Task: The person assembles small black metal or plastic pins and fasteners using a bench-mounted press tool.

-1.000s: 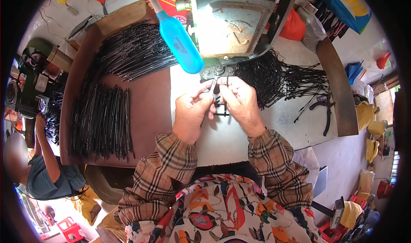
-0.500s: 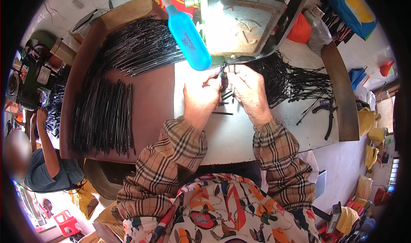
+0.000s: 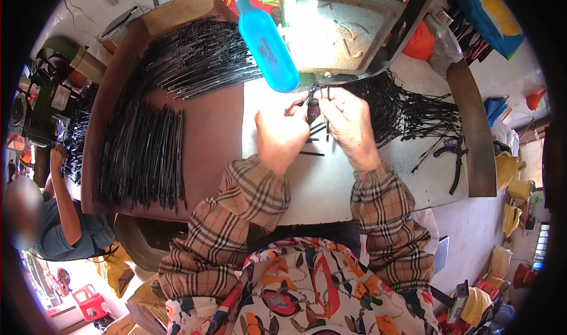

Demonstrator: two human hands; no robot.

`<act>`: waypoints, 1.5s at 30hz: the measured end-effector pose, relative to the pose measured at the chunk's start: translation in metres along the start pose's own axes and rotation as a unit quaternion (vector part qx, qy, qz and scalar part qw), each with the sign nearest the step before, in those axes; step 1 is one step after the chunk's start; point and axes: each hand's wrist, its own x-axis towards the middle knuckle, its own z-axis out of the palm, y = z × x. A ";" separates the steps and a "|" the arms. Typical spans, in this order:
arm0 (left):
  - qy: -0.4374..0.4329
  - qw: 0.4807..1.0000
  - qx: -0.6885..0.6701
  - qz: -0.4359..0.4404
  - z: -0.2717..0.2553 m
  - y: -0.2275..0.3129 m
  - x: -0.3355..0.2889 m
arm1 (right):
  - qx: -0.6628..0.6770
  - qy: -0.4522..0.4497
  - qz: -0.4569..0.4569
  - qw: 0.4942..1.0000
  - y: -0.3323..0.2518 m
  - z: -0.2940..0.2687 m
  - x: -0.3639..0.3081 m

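Just under the metal machine head (image 3: 354, 40), my two hands are close together. My left hand (image 3: 280, 133) is closed, its thumb and fingers pinching a thin dark strip (image 3: 310, 94) that points up toward the machine. My right hand (image 3: 349, 122) is closed too, with a slim black strip (image 3: 327, 129) hanging down from its fingertips. How the two strips meet near the fingertips is too small to tell. A few short black pieces (image 3: 312, 153) lie on the pale tabletop between and below my hands.
Black strips lie in a neat row (image 3: 142, 158) at left and a larger pile (image 3: 201, 57) behind. Tangled black strips (image 3: 428, 113) and black-handled pliers (image 3: 453, 161) are at right. A blue lamp (image 3: 269, 48) hangs ahead. Raised board edges (image 3: 472, 128) border the table. Another person (image 3: 77, 229) works far left.
The whole view has shifted slightly. Both hands keep their pinches under the machine head, and the strip hanging from my right hand now points more straight down.
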 end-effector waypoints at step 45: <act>-0.107 0.973 -0.012 -0.204 -0.062 0.036 -0.023 | 0.191 -0.043 0.090 0.977 -0.001 -0.014 -0.003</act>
